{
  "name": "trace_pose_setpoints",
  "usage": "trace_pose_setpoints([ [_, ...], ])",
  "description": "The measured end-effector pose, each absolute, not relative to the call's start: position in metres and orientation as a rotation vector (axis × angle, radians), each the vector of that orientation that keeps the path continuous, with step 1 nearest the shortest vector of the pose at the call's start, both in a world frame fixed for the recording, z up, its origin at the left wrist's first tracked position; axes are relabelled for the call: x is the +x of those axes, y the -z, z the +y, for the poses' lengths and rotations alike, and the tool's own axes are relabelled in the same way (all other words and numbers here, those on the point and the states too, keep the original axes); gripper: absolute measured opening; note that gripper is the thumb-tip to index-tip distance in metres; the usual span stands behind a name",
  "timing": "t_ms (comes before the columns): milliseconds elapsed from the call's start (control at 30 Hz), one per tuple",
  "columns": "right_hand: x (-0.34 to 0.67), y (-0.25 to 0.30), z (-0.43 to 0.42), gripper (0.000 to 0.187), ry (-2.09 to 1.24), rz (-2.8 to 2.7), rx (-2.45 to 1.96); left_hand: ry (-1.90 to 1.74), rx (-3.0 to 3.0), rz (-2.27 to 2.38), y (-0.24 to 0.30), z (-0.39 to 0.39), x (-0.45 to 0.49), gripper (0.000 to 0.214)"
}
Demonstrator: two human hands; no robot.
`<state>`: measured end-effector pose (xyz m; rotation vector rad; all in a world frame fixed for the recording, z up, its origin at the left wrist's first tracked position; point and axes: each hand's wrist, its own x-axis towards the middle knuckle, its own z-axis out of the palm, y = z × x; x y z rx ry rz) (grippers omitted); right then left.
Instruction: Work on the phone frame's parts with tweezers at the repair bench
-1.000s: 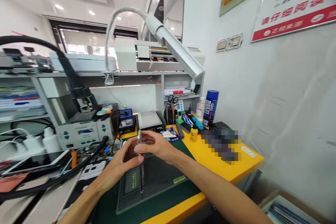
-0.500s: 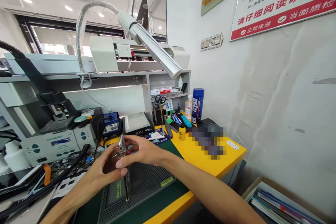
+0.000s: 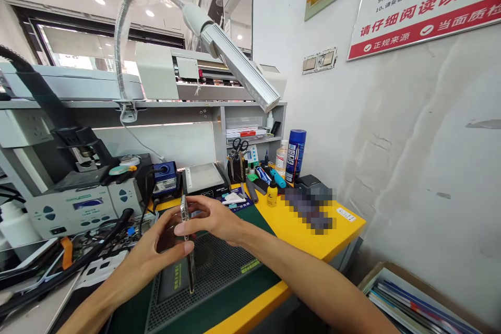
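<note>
A smartphone stands upright, edge-on to me, above a black perforated pad. Its rim looks shiny and metallic. My left hand grips it from the left, with the thumb on the near side. From the right, my right hand pinches its upper part between thumb and fingers. Some fingertips are hidden behind the phone. Its lower end is close to the pad; I cannot tell whether it touches.
A grey rework station and loose circuit boards lie left. Behind are a flat silver-topped device, a scissors holder, a yellow bottle and a blue spray can. A lamp hangs overhead. A box of papers stands lower right.
The view has shifted slightly. Both hands keep hold of the phone, which stays upright in nearly the same place over the pad.
</note>
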<state>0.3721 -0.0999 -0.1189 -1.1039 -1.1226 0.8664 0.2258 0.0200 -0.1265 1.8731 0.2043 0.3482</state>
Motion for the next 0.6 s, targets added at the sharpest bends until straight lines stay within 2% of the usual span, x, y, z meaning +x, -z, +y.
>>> trace_pose_setpoints([
  [200, 0.3727, 0.1191, -0.1016, 0.07, -0.868, -1.11, -1.128, -0.374, 1.856, 0.251, 0.1279, 0.0202, 0.2262, 0.078],
  [600, 0.3748, 0.1122, -0.1056, 0.079, -0.908, -1.136, -1.163, -0.398, 1.798, 0.161, 0.1348, 0.0254, 0.2319, 0.077],
])
